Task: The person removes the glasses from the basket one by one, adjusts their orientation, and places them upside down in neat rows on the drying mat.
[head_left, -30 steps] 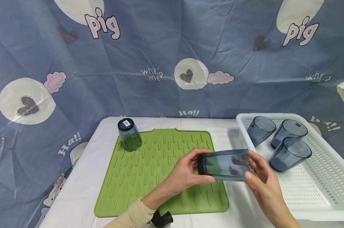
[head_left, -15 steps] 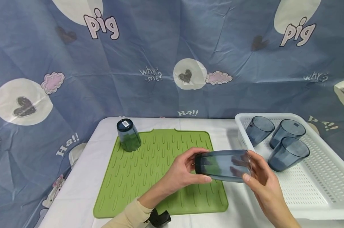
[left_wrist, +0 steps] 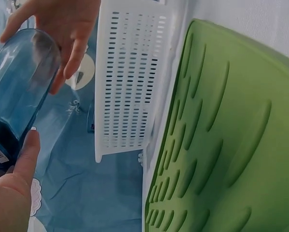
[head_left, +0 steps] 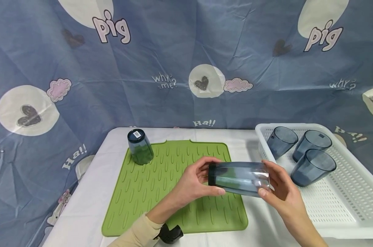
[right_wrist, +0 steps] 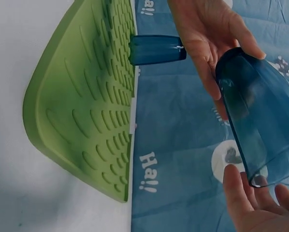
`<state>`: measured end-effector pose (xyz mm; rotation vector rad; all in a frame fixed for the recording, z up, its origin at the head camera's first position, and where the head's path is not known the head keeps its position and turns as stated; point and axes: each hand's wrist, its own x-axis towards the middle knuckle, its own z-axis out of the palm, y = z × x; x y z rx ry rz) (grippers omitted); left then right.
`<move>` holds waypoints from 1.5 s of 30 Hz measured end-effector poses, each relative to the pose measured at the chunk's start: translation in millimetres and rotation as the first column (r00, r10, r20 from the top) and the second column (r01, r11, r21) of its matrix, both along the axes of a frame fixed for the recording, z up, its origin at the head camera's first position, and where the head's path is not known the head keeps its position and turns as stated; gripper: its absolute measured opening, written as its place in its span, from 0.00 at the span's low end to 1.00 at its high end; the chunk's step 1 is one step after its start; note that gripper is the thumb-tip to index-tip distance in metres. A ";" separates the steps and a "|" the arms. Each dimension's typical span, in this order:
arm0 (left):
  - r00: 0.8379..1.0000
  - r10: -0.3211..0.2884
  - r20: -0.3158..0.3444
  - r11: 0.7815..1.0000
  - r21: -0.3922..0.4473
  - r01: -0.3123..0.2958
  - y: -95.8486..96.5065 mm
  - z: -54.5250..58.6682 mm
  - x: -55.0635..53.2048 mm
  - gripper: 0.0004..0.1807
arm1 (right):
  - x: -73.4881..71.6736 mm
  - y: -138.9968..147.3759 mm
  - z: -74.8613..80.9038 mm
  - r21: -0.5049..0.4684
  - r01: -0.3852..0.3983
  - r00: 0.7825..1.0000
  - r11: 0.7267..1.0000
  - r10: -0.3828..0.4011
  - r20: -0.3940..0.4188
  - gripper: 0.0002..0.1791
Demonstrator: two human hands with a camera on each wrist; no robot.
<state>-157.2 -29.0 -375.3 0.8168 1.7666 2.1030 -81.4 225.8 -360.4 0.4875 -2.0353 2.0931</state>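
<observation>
A blue tinted drinking glass (head_left: 236,179) lies sideways in the air between my two hands, over the right part of the green ribbed mat (head_left: 161,192). My left hand (head_left: 194,180) grips its dark base end, thumb below and fingers behind. At the rim end, my right hand (head_left: 283,190) holds the glass between thumb and fingers. In the left wrist view a white label shows on the base of the glass (left_wrist: 19,82). A second glass (head_left: 140,147) stands upside down on the mat's far left corner, its labelled base up.
A white perforated plastic basket (head_left: 335,219) stands on the right of the white-covered table (head_left: 78,206). In its far left part are three more blue glasses (head_left: 313,168), rims up and leaning. A patterned blue cloth (head_left: 161,44) hangs behind.
The glass and both hands have shifted slightly left. The glass has turned a little, so it lies nearly level. The other glasses, mat and basket are unmoved.
</observation>
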 end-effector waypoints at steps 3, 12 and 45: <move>1.000 0.008 0.002 1.000 -0.004 -0.008 -0.8 0.9 -0.6 0.36 | -0.3 1.6 0.9 0.015 -0.024 1.000 1.000 0.025 -0.013 0.38; 1.000 0.024 0.007 1.000 -0.011 -0.024 -5.3 4.4 -0.9 0.38 | -1.3 7.7 6.5 0.009 -0.012 0.995 1.000 0.013 -0.094 0.36; 0.986 0.149 -0.073 0.983 -0.093 -0.156 -23.2 4.8 -7.4 0.38 | 0.9 25.1 8.8 -0.037 -0.017 0.967 0.999 0.007 -0.256 0.30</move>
